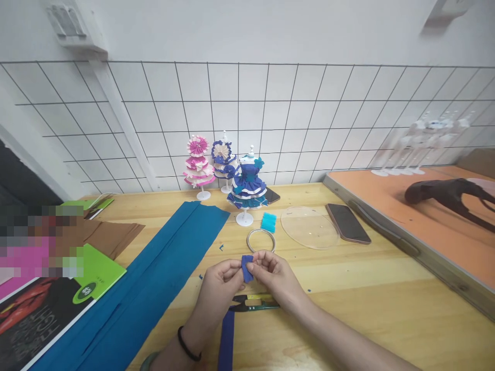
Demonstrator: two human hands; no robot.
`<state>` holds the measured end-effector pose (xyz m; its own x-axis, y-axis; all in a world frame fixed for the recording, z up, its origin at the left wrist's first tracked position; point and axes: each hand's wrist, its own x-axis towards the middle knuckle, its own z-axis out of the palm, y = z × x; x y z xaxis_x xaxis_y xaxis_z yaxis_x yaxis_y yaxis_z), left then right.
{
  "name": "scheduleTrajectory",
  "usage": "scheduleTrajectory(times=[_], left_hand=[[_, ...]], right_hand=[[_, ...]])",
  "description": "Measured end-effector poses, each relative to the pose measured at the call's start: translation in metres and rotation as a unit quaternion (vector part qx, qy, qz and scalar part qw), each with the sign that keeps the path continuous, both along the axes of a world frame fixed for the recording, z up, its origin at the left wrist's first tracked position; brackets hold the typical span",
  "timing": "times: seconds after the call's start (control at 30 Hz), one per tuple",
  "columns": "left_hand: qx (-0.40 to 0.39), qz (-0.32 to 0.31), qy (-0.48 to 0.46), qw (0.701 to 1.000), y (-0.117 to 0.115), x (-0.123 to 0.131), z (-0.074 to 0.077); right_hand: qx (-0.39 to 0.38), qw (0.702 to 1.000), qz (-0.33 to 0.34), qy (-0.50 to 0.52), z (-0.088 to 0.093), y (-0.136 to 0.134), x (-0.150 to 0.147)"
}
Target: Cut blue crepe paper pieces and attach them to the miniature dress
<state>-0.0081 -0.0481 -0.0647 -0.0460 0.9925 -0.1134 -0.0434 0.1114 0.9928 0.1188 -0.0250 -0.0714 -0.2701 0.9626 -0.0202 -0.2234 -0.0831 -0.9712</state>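
Note:
Between my two hands is a small piece of purple-blue crepe paper [247, 269]. My left hand [219, 286] pinches its left edge, and the thumb and fingers of my right hand [275, 278] close on its right side. Below my hands lies a pair of thread snips [255, 304], partly hidden by my wrists. A long strip of the same purple-blue paper [226, 342] runs from the snips toward the front edge. Just beyond my fingertips rests a silver ring-shaped roll [261, 240]. Farther back stands a mini dress form in a blue ruffled paper dress [249, 185].
A wide teal paper sheet [166, 278] stretches along the left, beside packaged paper [104, 273]. Two more dressed forms, one pink [198, 167], stand by the wall. A turquoise piece [268, 222], clear disc [309, 226] and phone [348, 223] lie right of centre. An orange board [433, 221] borders the right.

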Motion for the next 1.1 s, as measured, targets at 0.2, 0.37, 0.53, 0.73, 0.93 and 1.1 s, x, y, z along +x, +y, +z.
scheduleTrajectory(times=[0.2, 0.37, 0.53, 0.73, 0.93, 1.1], left_hand=[[-0.008, -0.018, 0.003, 1.0, -0.0005, -0.0008, 0.0056], [-0.008, -0.04, -0.001, 0.999, -0.0004, -0.0019, 0.0051], [0.003, -0.072, 0.0, 0.997, -0.001, -0.0034, 0.0047], [-0.016, -0.11, -0.032, 0.993, 0.0003, -0.0086, 0.0045], [-0.036, -0.095, -0.014, 0.995, 0.0005, -0.0074, 0.0017], [-0.044, -0.098, 0.0, 0.994, 0.0009, -0.0088, 0.001]], right_hand=[[0.0, 0.999, 0.04, 0.005, 0.0029, -0.0001, 0.004], [0.007, 0.999, 0.043, 0.013, -0.0005, 0.0007, 0.0054], [0.009, 0.999, 0.03, 0.008, -0.001, 0.0013, 0.0056], [0.01, 1.0, 0.01, -0.012, 0.0009, 0.0019, 0.0074], [0.022, 0.999, 0.002, -0.038, -0.004, 0.0015, 0.0062], [0.041, 0.996, 0.007, -0.081, -0.0068, 0.0012, 0.0057]])
